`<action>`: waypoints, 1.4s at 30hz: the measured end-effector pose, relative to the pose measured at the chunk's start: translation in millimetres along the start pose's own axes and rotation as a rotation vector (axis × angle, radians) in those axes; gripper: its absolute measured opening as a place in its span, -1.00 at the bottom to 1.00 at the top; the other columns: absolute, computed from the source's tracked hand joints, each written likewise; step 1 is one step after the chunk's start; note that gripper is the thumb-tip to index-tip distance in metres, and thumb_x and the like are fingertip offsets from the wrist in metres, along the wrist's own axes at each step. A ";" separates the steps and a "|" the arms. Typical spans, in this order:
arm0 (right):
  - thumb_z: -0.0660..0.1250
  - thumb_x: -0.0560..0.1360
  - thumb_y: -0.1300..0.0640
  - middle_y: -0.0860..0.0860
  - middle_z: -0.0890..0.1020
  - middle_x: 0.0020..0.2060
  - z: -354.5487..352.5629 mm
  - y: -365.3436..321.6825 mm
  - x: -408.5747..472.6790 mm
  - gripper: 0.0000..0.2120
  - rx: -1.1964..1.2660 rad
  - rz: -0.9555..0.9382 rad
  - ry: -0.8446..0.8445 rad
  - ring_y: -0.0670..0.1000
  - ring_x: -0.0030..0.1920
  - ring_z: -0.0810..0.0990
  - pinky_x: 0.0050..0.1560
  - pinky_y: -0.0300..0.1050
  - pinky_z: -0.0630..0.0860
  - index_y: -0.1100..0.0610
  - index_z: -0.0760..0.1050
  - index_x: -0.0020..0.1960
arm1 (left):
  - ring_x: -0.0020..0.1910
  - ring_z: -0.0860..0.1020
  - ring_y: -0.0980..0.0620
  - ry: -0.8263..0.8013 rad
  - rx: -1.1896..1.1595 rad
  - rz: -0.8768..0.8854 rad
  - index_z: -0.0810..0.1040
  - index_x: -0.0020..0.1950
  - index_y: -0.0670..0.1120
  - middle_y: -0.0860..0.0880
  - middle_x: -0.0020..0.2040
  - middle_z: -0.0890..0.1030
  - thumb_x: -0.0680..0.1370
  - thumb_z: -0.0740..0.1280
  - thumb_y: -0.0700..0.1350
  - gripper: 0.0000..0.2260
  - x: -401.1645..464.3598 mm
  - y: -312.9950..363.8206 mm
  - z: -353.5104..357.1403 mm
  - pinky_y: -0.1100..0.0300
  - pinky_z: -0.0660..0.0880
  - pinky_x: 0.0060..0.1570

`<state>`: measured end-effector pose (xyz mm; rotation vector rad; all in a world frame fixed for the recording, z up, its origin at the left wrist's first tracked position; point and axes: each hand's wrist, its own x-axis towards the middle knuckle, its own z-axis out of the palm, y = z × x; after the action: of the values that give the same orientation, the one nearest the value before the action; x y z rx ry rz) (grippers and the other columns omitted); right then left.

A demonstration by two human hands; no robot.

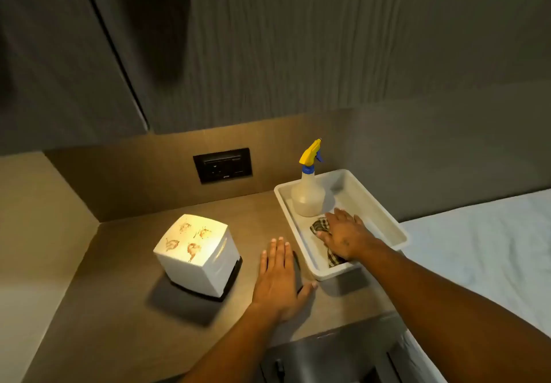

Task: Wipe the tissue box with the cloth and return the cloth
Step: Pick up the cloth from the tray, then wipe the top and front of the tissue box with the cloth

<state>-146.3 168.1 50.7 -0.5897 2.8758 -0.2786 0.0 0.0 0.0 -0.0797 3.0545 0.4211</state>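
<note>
Not much to report on us here: both forearms are bare right up to the frame edge, no sleeves showing. Left hand point(278, 281) and right hand point(346, 238) have no gloves, rings, watch or bands, and our fingernails are short and plain.

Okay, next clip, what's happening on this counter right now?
A person stands at a counter. Their right hand lies on a checked cloth inside a white tray, beside a spray bottle standing in the same tray. Whether the fingers have closed on the cloth is unclear. The left hand rests flat and open on the counter between the tray and the tissue box, whose top shows brownish stains.
</note>
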 end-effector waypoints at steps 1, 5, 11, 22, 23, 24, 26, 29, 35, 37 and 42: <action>0.04 0.57 -0.27 0.14 0.19 0.53 3.1 0.7 1.3 -0.36 -0.017 -0.002 -0.029 0.19 0.51 0.14 0.47 0.21 -0.01 0.05 0.08 0.53 | 0.57 -0.42 -0.05 0.002 -0.001 0.000 -0.28 0.66 -0.12 -0.11 0.67 -0.30 0.52 -0.05 0.50 -0.03 2.7 -0.7 2.2 -0.05 -0.37 0.54; 0.07 0.53 -0.32 0.15 0.10 0.54 18.2 4.5 8.9 -0.27 -0.070 -0.018 -0.131 0.21 0.50 0.10 0.42 0.27 0.09 0.03 -0.02 0.54 | 0.55 -0.42 -0.02 -0.004 0.041 -0.004 -0.25 0.66 -0.15 -0.13 0.68 -0.24 0.53 -0.12 0.50 -0.05 8.0 -4.0 8.3 -0.01 -0.39 0.52; 0.05 0.56 -0.25 0.15 0.20 0.48 22.6 3.7 19.7 -0.36 -0.201 -0.071 -0.109 0.23 0.44 0.17 0.39 0.27 0.14 0.04 0.01 0.52 | 0.59 -0.39 -0.05 -0.030 0.069 -0.012 -0.24 0.66 -0.16 -0.14 0.68 -0.23 0.52 -0.18 0.52 -0.04 9.5 -5.9 9.0 -0.03 -0.39 0.53; 0.16 0.60 0.05 0.14 0.33 0.23 16.8 1.0 27.2 -0.64 -0.234 -0.118 -0.024 0.16 0.16 0.33 0.15 0.10 0.39 0.03 0.22 0.36 | 0.60 -0.40 -0.12 -0.032 0.066 -0.046 -0.23 0.66 -0.19 -0.17 0.67 -0.25 0.53 -0.19 0.53 -0.03 -4.7 -6.0 3.9 -0.08 -0.36 0.56; 0.16 0.60 0.04 0.14 0.33 0.23 13.9 1.0 28.2 -0.64 -0.227 -0.140 -0.002 0.16 0.17 0.33 0.15 0.10 0.39 0.02 0.21 0.37 | 0.60 -0.42 -0.12 -0.020 0.060 -0.040 -0.23 0.66 -0.19 -0.17 0.67 -0.26 0.54 -0.17 0.52 -0.03 -7.4 -6.9 1.8 -0.08 -0.35 0.57; 0.14 0.60 0.02 0.14 0.33 0.24 7.9 -0.6 27.5 -0.64 -0.208 -0.151 0.016 0.16 0.17 0.33 0.16 0.10 0.39 0.02 0.21 0.37 | 0.60 -0.42 -0.12 -0.012 0.061 -0.033 -0.24 0.66 -0.19 -0.17 0.67 -0.27 0.54 -0.15 0.51 -0.04 -10.7 -7.7 -1.5 -0.08 -0.34 0.58; 0.10 0.62 -0.02 0.15 0.33 0.24 -9.7 -4.7 24.9 -0.64 -0.164 -0.169 0.073 0.16 0.18 0.33 0.16 0.11 0.39 0.04 0.22 0.38 | 0.60 -0.42 -0.12 -0.004 0.092 -0.020 -0.26 0.65 -0.19 -0.18 0.66 -0.30 0.56 -0.11 0.49 -0.05 -17.1 -7.5 -9.7 -0.08 -0.33 0.58; 0.13 0.61 0.01 0.17 0.32 0.26 -33.9 -11.0 19.5 -0.59 -0.150 -0.222 0.125 0.19 0.21 0.30 0.17 0.14 0.38 0.06 0.18 0.43 | 0.59 -0.44 -0.11 0.045 0.105 -0.011 -0.30 0.64 -0.18 -0.17 0.65 -0.33 0.58 -0.07 0.45 -0.08 -29.9 -0.9 -24.6 -0.06 -0.35 0.57; 0.10 0.63 0.00 0.17 0.30 0.31 -79.6 -74.7 -4.8 -0.57 -0.080 -0.395 0.242 0.20 0.27 0.25 0.20 0.19 0.36 0.07 0.16 0.46 | 0.61 -0.40 -0.05 0.351 0.101 0.017 -0.20 0.67 -0.17 -0.15 0.66 -0.28 0.60 -0.03 0.43 -0.11 -72.2 5.3 -74.8 -0.07 -0.27 0.59; 0.11 0.63 0.01 0.16 0.29 0.33 -84.5 -93.3 -5.5 -0.56 -0.042 -0.423 0.251 0.20 0.27 0.25 0.21 0.18 0.34 0.07 0.16 0.47 | 0.63 -0.36 -0.06 0.425 0.114 -0.010 -0.17 0.67 -0.16 -0.16 0.68 -0.24 0.60 0.01 0.43 -0.11 -74.8 -3.7 -87.3 -0.05 -0.28 0.57; 0.15 0.63 0.01 0.12 0.30 0.32 -83.5 -118.1 -12.3 -0.56 -0.032 -0.507 0.241 0.17 0.24 0.28 0.17 0.13 0.37 0.05 0.20 0.47 | 0.63 -0.37 -0.08 0.514 0.097 -0.202 -0.19 0.67 -0.14 -0.16 0.69 -0.21 0.56 0.04 0.47 -0.05 -84.5 -30.5 -97.7 -0.01 -0.38 0.52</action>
<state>-110.5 78.5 159.1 -1.3780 2.9068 -0.3982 81.2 -52.2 91.1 -0.5709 3.5055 0.2710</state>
